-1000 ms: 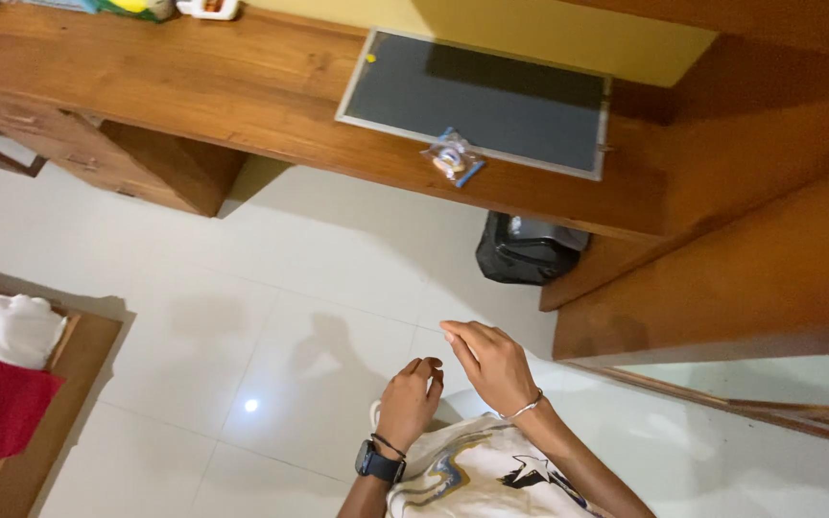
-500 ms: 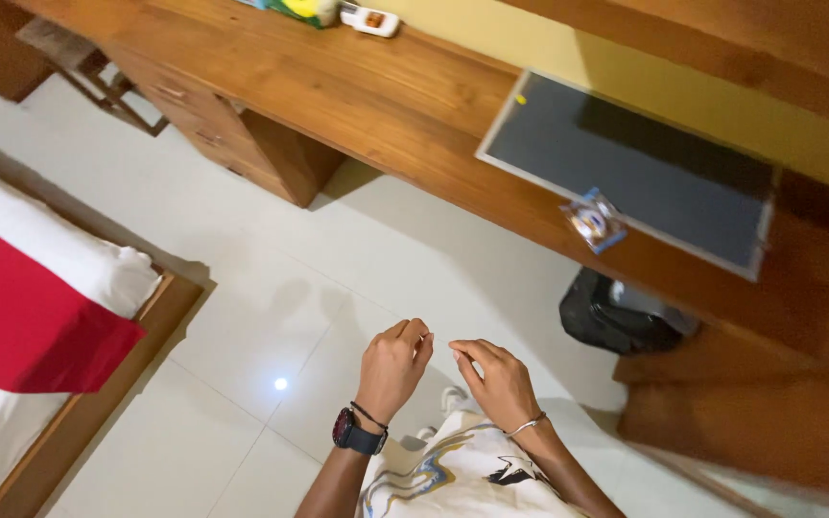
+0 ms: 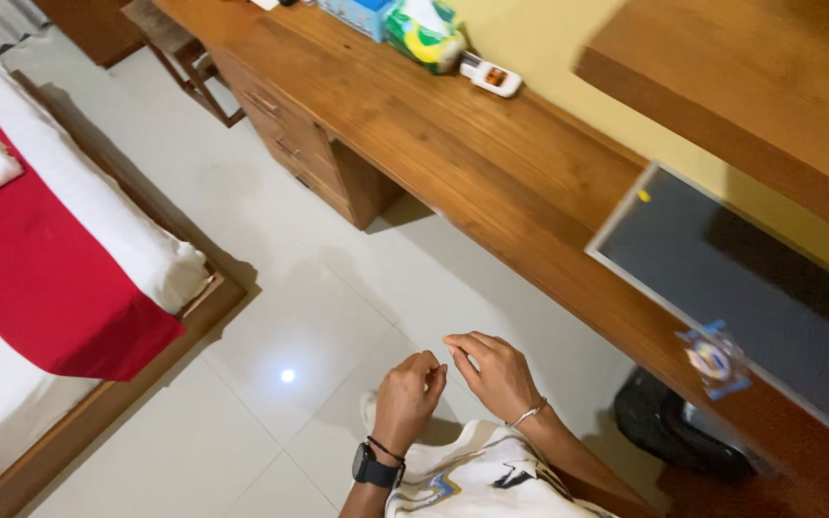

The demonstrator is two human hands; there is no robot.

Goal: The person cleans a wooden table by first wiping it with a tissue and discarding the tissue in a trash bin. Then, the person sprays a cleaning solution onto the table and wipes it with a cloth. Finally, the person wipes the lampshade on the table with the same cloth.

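Note:
My left hand (image 3: 408,395) and my right hand (image 3: 494,372) are raised side by side in front of my chest, over the white tiled floor (image 3: 299,288). The fingers of both are curled inward and their tips almost meet. I see nothing held in either one. A dark watch and a thin band sit on the left wrist; a thin bracelet is on the right. Below them shows my white printed shirt (image 3: 477,480).
A long wooden desk (image 3: 453,144) with drawers runs along the yellow wall, bearing a flat dark screen (image 3: 741,278), a small wrapped packet (image 3: 714,359), a tissue box and a remote. A black bag (image 3: 674,432) lies under it. A bed with a red runner (image 3: 40,278) stands at left.
The view has swung left, bringing the bed and more of the desk into sight. My hands have come closer together, with fingers curled more.

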